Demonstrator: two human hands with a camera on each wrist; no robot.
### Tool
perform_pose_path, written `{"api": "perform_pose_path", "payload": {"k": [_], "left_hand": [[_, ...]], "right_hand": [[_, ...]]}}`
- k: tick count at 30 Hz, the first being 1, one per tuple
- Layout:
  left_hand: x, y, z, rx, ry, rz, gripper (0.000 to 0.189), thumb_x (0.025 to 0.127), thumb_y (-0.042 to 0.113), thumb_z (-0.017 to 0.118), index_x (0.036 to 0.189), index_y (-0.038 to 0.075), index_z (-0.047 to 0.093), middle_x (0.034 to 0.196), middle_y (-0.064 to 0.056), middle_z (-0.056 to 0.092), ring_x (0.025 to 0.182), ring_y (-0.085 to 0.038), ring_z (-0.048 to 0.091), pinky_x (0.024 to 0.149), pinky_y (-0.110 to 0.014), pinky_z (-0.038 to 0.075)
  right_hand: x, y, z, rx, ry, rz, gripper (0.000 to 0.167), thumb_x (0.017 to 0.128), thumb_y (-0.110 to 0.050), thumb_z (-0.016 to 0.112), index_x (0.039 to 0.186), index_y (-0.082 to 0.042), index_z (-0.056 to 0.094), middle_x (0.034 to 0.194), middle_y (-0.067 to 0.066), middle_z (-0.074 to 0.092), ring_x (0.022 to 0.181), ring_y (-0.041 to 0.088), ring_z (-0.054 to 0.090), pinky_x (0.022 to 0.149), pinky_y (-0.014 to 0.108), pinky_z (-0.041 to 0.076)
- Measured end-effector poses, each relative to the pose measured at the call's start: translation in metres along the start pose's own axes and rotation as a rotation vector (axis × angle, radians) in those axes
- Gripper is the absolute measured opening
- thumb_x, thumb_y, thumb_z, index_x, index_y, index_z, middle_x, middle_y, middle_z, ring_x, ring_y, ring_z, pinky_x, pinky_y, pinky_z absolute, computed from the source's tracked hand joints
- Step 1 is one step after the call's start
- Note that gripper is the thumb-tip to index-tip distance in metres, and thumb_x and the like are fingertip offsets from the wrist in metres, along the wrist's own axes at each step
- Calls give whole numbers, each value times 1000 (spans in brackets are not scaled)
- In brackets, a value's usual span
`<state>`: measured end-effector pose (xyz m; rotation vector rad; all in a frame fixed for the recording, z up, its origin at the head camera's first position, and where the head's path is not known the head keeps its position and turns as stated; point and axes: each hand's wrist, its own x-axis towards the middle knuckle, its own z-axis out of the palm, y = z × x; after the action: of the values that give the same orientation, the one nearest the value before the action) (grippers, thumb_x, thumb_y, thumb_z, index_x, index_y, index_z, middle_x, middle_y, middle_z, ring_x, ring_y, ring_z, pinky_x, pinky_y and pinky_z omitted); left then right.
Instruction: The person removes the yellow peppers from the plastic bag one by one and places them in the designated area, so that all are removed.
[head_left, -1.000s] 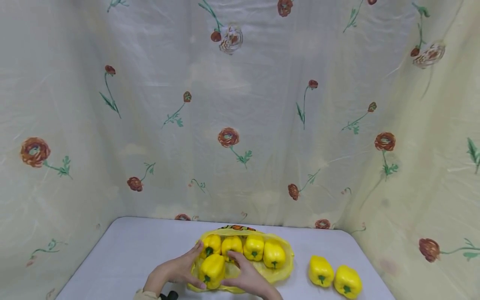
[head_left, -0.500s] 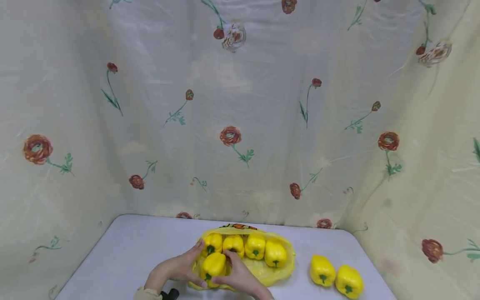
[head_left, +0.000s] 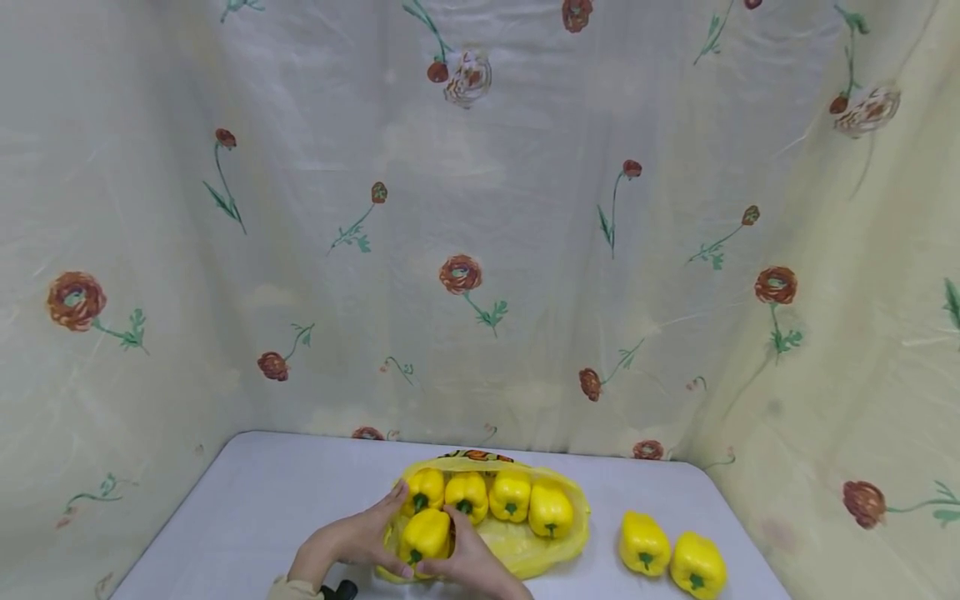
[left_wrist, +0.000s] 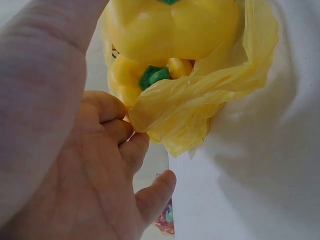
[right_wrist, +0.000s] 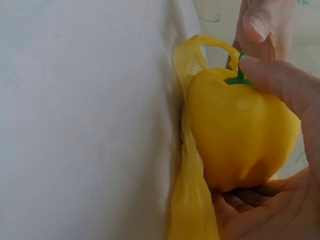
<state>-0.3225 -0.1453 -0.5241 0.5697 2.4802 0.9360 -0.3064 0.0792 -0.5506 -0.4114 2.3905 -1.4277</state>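
Note:
A yellow plastic bag (head_left: 536, 565) lies spread on the table with several yellow bell peppers inside. Four green-stemmed fruits aside, the one at the front left, a yellow bell pepper (head_left: 425, 536), is in my right hand (head_left: 474, 557). In the right wrist view, the thumb presses near the stem of this bell pepper (right_wrist: 245, 127) and the fingers lie under it. My left hand (head_left: 362, 537) holds the left edge of the bag; in the left wrist view, its fingers (left_wrist: 135, 150) curl at the bag's rim (left_wrist: 190, 100). The left thumb's contact is partly hidden.
Two more yellow bell peppers, one nearer the bag (head_left: 643, 543) and one farther right (head_left: 697, 565), stand on the white table (head_left: 300, 475). A flowered curtain (head_left: 510, 208) encloses the back and sides. A small black object (head_left: 345, 590) shows at the left wrist.
My right hand has moved left and closed in around the front-left bell pepper. The left hand stays at the bag's edge.

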Motion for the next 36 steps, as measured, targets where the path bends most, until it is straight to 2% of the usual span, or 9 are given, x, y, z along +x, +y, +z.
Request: {"api": "perform_pose_path", "payload": {"k": [5,22,36], "left_hand": [[-2,1,-1,-10,-12,10,118,74,52,78,155,5,6,162,-19,-1,148,-40,12,114,-62,22],[-4,3,-2,-32,-19,6,119,75,51,78,156,7,3,162,-20,-1,148,-41,12,113,-63,22],[-4,2,-2,-7,-17,9,120,74,53,78,155,6,2,162,-21,-1,147,-42,11,113,-63,22]], "right_hand": [[0,2,1,38,7,25,99,74,-30,83,148,2,26,149,28,34,134,39,39,109,62,30],[0,8,-5,58,13,45,99,72,-30,85,148,-3,28,148,25,38,131,39,44,107,59,36],[-7,9,-15,46,14,27,96,72,-33,85,147,-7,32,148,25,37,132,43,42,106,61,36]]}}
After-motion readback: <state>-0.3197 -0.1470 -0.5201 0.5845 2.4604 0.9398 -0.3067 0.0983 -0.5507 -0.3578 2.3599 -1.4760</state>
